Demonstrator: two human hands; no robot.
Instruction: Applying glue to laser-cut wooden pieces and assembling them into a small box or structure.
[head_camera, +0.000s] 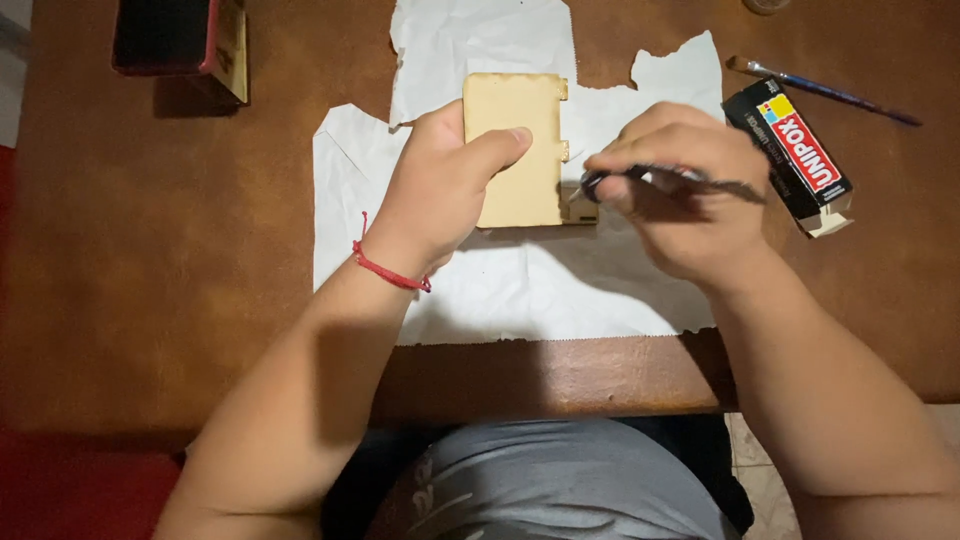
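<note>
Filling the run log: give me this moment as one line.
left hand: grips wooden panel | right hand: holds small tube at panel's right edge | underneath: white paper on table

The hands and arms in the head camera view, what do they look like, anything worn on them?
Both forearms are bare, with no sleeves reaching into view. The left hand has a thin red string bracelet tied round the wrist, a short loose end sticking up from it. The right hand shows no bracelet, watch or glove. No rings show on either hand.
</note>
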